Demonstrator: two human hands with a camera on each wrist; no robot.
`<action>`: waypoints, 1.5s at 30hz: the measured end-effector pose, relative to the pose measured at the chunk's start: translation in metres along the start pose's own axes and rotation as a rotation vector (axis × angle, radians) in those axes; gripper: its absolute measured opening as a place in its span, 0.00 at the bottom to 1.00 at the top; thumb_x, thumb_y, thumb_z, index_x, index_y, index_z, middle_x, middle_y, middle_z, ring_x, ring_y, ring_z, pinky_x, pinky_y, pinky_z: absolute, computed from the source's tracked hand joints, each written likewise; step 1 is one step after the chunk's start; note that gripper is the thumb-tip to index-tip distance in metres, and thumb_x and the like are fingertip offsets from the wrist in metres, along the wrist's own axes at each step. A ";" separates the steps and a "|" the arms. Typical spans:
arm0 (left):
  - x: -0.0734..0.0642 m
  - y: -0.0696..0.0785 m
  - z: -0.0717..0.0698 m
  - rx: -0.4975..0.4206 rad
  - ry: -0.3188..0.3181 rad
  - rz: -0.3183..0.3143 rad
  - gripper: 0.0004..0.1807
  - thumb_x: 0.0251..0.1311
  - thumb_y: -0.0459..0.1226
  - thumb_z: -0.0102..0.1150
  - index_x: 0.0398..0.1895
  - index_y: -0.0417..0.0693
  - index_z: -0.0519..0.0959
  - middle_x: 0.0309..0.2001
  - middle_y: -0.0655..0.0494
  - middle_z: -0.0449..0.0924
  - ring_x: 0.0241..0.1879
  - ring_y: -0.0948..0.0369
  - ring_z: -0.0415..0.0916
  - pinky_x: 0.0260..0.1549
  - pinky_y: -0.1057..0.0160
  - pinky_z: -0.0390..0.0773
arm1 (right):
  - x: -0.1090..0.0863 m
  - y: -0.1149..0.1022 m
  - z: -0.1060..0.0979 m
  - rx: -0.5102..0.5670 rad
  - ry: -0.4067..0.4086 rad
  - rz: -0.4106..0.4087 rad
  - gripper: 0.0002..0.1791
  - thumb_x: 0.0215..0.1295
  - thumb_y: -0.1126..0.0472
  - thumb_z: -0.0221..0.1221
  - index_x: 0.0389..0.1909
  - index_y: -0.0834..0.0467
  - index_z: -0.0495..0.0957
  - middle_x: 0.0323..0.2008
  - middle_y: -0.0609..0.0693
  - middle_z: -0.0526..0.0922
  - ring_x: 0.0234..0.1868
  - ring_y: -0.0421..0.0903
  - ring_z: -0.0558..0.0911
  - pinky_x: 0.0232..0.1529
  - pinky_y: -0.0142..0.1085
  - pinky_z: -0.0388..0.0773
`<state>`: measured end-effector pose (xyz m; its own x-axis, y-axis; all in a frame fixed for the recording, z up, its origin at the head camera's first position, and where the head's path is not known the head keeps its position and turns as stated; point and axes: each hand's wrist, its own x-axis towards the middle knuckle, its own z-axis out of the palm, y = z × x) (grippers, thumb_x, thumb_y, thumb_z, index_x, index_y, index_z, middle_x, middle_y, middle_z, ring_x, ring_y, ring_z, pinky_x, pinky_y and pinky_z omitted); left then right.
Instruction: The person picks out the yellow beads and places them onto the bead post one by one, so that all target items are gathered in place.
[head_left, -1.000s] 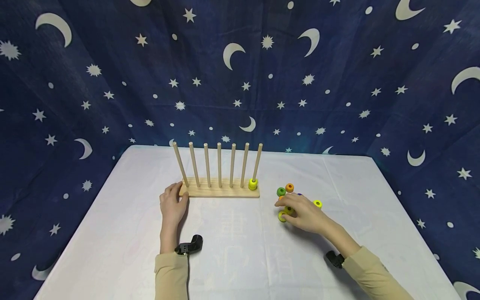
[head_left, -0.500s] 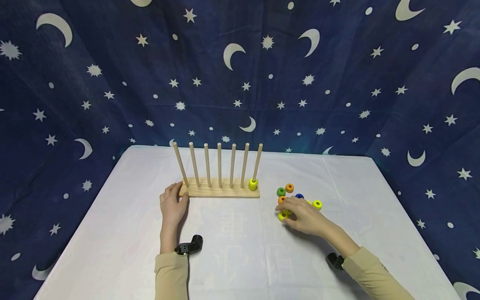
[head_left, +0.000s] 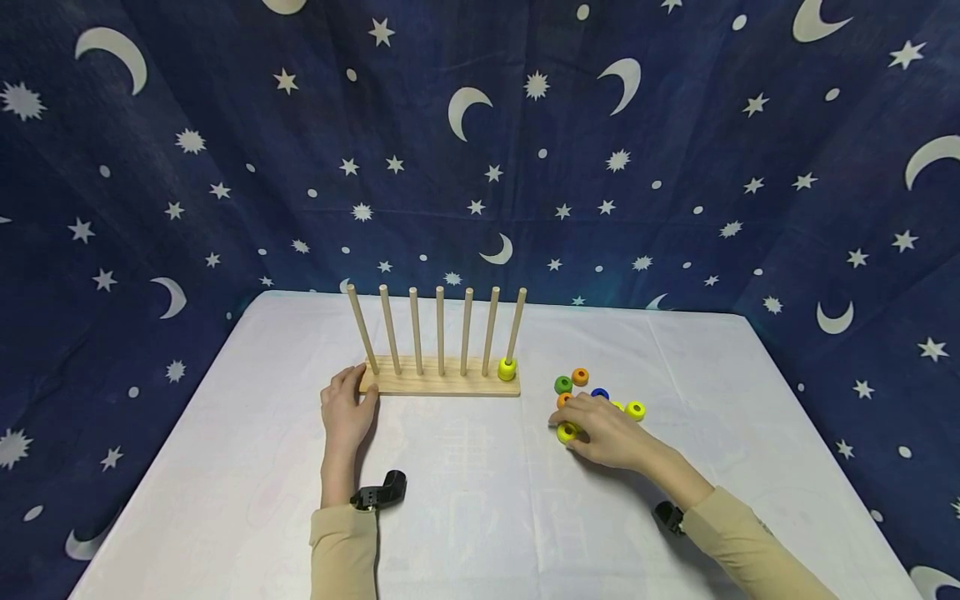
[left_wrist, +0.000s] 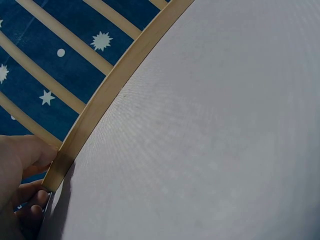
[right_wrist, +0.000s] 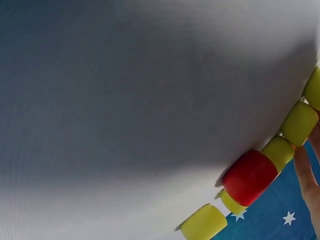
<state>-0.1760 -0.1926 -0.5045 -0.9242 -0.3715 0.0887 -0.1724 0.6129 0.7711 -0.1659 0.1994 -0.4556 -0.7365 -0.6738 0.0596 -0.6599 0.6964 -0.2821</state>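
Observation:
In the head view, my left hand [head_left: 348, 408] grips the left end of a wooden pegboard [head_left: 427, 385], thumb at the front and fingers behind. The left wrist view shows those fingers [left_wrist: 32, 152] on the end of the base. Several bare pegs stand upright; the rightmost peg [head_left: 516, 325] carries yellow beads [head_left: 507, 370] at its foot. My right hand [head_left: 611, 433] reaches over loose beads, thumb and forefinger around a yellow bead [head_left: 567, 432]. The right wrist view shows a red bead [right_wrist: 250, 177] among yellow beads [right_wrist: 300, 123], beside my fingers [right_wrist: 305, 172].
Beyond the right hand lie a green bead [head_left: 563, 385], orange beads [head_left: 581, 377], a blue bead [head_left: 599, 393] and a yellow bead [head_left: 636, 409]. A white cloth [head_left: 457, 508] covers the table, and a starry curtain [head_left: 420, 167] hangs behind.
My right thumb and forefinger have come down around the nearest yellow bead, uncovering the blue and orange beads behind. The left hand and pegboard have stayed in place.

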 end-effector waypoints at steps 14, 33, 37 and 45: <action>0.002 -0.002 0.001 -0.001 0.007 0.015 0.28 0.63 0.37 0.53 0.65 0.36 0.67 0.67 0.34 0.62 0.66 0.39 0.54 0.65 0.38 0.51 | 0.000 0.003 0.004 -0.013 -0.014 0.002 0.14 0.54 0.61 0.67 0.43 0.49 0.82 0.44 0.41 0.83 0.47 0.42 0.77 0.49 0.44 0.73; 0.001 -0.002 0.002 0.000 0.013 0.010 0.28 0.62 0.37 0.53 0.65 0.36 0.68 0.66 0.34 0.63 0.65 0.40 0.55 0.65 0.38 0.52 | 0.004 -0.005 0.003 0.079 0.092 0.067 0.14 0.57 0.60 0.66 0.45 0.50 0.81 0.43 0.41 0.82 0.43 0.38 0.76 0.49 0.43 0.74; 0.001 -0.002 0.002 0.000 0.011 0.011 0.27 0.62 0.37 0.53 0.65 0.37 0.68 0.66 0.35 0.64 0.65 0.40 0.55 0.65 0.38 0.52 | 0.007 -0.007 0.002 0.156 0.132 0.086 0.16 0.57 0.63 0.66 0.47 0.53 0.81 0.46 0.45 0.83 0.44 0.41 0.77 0.48 0.43 0.75; 0.002 -0.002 0.001 -0.005 0.013 0.014 0.27 0.63 0.38 0.53 0.65 0.37 0.68 0.67 0.35 0.63 0.66 0.40 0.55 0.65 0.38 0.52 | 0.016 -0.009 0.002 0.338 0.244 0.126 0.17 0.57 0.67 0.65 0.49 0.56 0.80 0.43 0.45 0.81 0.35 0.42 0.76 0.37 0.35 0.79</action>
<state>-0.1776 -0.1940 -0.5061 -0.9222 -0.3715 0.1078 -0.1573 0.6149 0.7728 -0.1718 0.1823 -0.4539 -0.8485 -0.4823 0.2176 -0.5067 0.6220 -0.5970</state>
